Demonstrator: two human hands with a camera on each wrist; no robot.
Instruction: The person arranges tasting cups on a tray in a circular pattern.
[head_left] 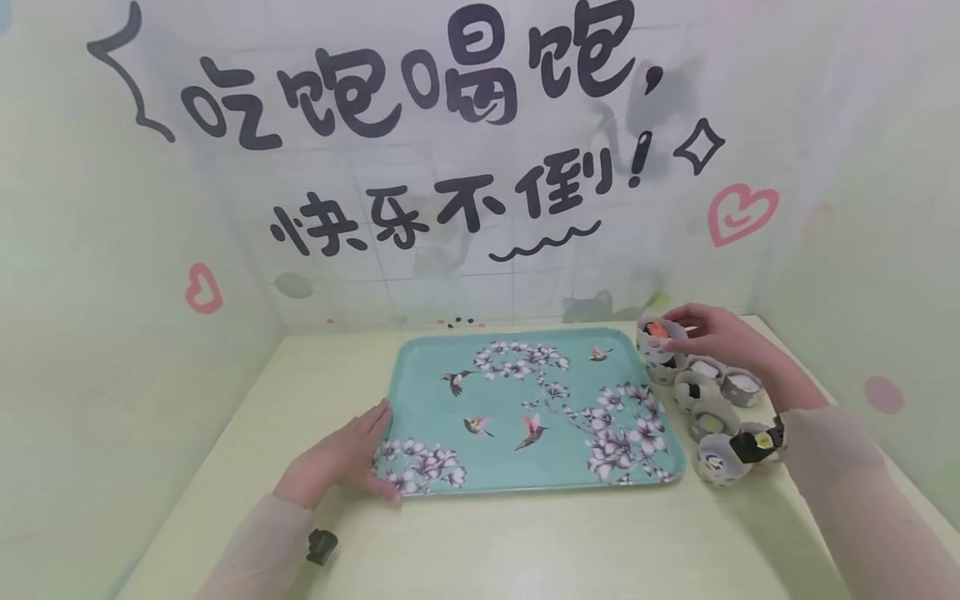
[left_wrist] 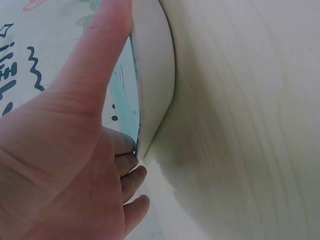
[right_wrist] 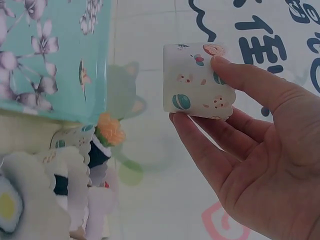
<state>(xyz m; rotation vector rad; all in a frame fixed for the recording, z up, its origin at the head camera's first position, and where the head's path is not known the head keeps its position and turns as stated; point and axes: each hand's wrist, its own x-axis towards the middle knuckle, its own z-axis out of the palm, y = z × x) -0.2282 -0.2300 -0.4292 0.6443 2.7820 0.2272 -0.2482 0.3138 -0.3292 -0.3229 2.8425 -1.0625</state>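
Between thumb and fingers, my right hand [head_left: 708,333] pinches a small paper cup [right_wrist: 197,82] with a scalloped rim and printed pictures. In the head view an orange piece [head_left: 657,331] shows inside that cup, over the tray's far right corner. My left hand [head_left: 345,454] rests at the near left corner of a turquoise tray [head_left: 442,417] decorated with blossoms and birds. Its thumb [left_wrist: 102,45] lies along the tray's front edge, and the fairly straight fingers reach along the left side.
Several similar paper cups [head_left: 723,458] stand close together along the tray's right side, holding small food-like pieces. One holds a black-wrapped piece with an orange top [right_wrist: 110,129]. A pale wall [head_left: 337,287] with large black writing rises behind the light wooden table [head_left: 517,550].
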